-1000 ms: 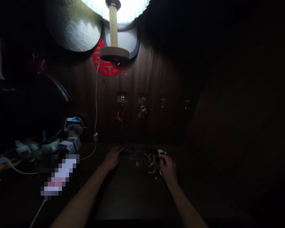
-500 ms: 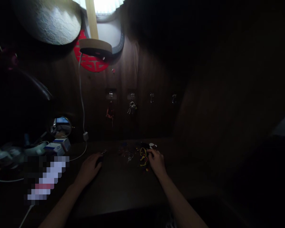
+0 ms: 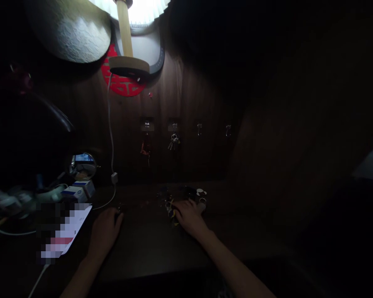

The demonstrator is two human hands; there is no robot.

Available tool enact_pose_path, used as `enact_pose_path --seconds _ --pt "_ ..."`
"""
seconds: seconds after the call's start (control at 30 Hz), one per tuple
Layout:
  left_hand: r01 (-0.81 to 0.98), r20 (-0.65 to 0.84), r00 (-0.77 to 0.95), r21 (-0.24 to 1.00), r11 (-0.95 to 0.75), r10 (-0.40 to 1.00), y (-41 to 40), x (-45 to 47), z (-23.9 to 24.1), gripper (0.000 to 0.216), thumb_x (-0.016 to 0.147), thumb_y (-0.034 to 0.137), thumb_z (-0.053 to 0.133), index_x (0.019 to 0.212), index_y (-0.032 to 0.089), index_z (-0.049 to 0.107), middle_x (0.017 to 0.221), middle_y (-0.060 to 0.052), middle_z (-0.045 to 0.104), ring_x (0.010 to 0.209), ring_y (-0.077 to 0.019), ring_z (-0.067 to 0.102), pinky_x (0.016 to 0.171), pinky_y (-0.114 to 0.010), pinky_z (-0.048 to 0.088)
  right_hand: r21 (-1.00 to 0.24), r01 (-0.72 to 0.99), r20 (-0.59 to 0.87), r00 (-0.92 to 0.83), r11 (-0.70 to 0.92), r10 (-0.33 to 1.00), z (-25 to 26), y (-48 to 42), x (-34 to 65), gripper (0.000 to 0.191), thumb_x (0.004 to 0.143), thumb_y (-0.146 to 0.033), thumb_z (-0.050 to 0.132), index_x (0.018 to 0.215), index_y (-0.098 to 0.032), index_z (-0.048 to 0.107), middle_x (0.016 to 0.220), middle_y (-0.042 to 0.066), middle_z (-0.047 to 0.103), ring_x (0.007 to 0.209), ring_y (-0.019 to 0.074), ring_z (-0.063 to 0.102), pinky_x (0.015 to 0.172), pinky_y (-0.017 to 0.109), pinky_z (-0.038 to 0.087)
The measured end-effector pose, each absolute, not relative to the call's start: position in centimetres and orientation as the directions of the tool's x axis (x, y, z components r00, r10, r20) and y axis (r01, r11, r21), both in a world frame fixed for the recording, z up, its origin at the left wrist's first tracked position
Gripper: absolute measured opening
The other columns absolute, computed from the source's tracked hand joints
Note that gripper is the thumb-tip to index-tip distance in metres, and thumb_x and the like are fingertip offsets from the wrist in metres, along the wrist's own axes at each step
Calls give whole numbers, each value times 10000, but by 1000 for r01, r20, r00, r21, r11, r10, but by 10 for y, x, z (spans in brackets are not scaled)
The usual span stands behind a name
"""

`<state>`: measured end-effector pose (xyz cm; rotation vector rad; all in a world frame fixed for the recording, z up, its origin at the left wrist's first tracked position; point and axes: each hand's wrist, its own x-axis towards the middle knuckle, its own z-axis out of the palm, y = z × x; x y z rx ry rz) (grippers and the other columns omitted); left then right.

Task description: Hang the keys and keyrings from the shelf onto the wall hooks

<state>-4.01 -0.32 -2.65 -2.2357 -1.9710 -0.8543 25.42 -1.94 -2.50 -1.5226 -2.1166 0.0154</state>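
My left hand (image 3: 106, 227) rests low over the dark desk, thumb and forefinger close together on a small shiny metal piece (image 3: 119, 208), too dim to name. My right hand (image 3: 189, 216) lies over a cluster of small items, its thumb and forefinger at a yellow cord (image 3: 175, 213), which they seem to pinch; the palm hides part of it. Against the cord lies a small silvery item (image 3: 168, 207). A ring-shaped thing (image 3: 202, 201) sits just beyond the right fingers, below a white oval piece (image 3: 201, 192).
A lamp (image 3: 129, 65) with a white cable lights the wall. Keys (image 3: 174, 141) and a reddish trinket (image 3: 146, 147) hang from wall hooks. At left are a round mirror (image 3: 83, 166), boxes (image 3: 77, 191) and a pale, partly pixelated flat object (image 3: 76, 231). Darkness hides the right side.
My right hand has moved left, and the yellow cord has shifted left with it. My left hand has drawn back left and nearer to me, the shiny piece moving along.
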Motion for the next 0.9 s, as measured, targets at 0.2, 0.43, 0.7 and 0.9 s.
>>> enact_pose_path --seconds 0.2,0.43,0.7,0.9 --pt "907 446 78 340 -250 892 -5 -41 -29 250 822 269 380 946 187 581 1011 -88 652 984 -241 585 869 -384 446 -297 773 375 -445 560 813 -20 -28 213 287 878 -175 478 1133 -275 566 1113 10 658 1049 166 553 988 362 283" --pt "902 448 85 345 -260 890 -2 -42 -32 244 810 235 399 944 196 598 1039 -80 654 1001 -234 585 880 -379 450 -369 790 377 -354 489 856 -17 4 206 267 914 -253 422 1122 -269 590 1106 15 660 1043 169 563 920 325 356" --pt "894 414 71 378 -242 908 1 -39 -32 236 834 225 377 948 195 582 1017 -80 639 991 -233 574 879 -387 439 -275 953 316 -36 128 948 -13 72 220 430 851 -134 430 1260 -238 511 1219 94 582 1097 246 503 850 365 389" --pt "900 385 42 387 -203 922 2 -37 -34 238 827 200 391 971 187 580 1049 -85 630 1020 -235 557 901 -402 422 -179 968 314 -113 176 943 -19 75 223 382 848 -57 361 1077 -213 624 1115 114 620 1041 245 515 817 356 393"
